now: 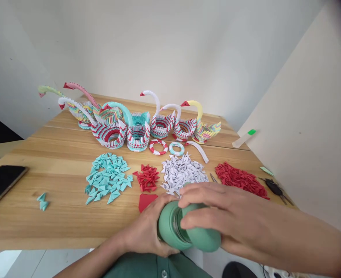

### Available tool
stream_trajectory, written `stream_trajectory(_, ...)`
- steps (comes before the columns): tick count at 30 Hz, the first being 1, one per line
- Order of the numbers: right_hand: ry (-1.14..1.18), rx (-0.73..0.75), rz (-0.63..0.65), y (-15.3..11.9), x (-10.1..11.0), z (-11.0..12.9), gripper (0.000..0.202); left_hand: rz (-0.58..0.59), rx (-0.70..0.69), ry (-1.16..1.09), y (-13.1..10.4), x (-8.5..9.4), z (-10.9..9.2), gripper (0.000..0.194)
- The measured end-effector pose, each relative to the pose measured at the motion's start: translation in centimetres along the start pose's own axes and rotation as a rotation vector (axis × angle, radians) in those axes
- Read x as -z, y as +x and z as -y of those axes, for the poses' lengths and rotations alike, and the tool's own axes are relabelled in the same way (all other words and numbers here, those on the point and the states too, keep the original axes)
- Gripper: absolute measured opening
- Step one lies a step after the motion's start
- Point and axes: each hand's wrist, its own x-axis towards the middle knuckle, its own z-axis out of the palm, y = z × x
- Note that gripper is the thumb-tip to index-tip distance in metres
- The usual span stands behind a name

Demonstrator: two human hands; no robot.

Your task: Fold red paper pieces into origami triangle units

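My left hand (pixel 145 231) is wrapped round a green bottle (pixel 167 224) at the table's front edge. Fingers of my right hand (pixel 213 204) grip its rounded green lid (pixel 205 234). The lid sits tilted off to the right, and the bottle's clear neck shows between the two. Just behind the bottle are a red paper piece (pixel 146 201), partly covered by my left hand, and a heap of white folded paper triangles (pixel 183 172). A smaller heap of red triangles (pixel 148 177) and a turquoise heap (pixel 108 175) lie to the left.
Several folded-paper swans (pixel 109 133) stand along the back. Before them lie a red-and-white ring (pixel 158 147), a turquoise-and-white ring (pixel 176 148) and a curved white neck piece (pixel 199 150). Another red heap (pixel 241 178) and scissors (pixel 276 190) are right; a phone (pixel 4 183) is left.
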Motion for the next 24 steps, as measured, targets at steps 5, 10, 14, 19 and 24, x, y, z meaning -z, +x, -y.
stream_trajectory(5, 0.344, -0.144, -0.290, -2.7, -1.1, -3.1, 0.052, -0.003, -0.039, 0.053, 0.0, 0.5, -0.5, 0.087)
stream_trajectory(10, 0.668, -0.392, -0.647, -5.6, -5.4, -5.7, 0.067, 0.033, -0.116, 0.092, -0.3, 1.8, -2.3, 0.089)
stream_trajectory(14, 0.900, -0.594, -0.797, -7.1, -10.3, -6.5, 0.084, 0.073, -0.204, 0.065, -0.7, 2.6, -3.7, 0.080)
stream_trajectory(19, 1.076, -0.652, -0.903, -7.7, -15.9, -6.4, 0.088, -0.002, -0.198, 0.118, -0.8, 2.2, -4.3, 0.036)
stream_trajectory(24, 1.010, -0.595, -0.947, -7.8, -18.4, -6.5, 0.074, 0.000, -0.361, 0.147, -0.7, 2.8, -5.5, 0.025)
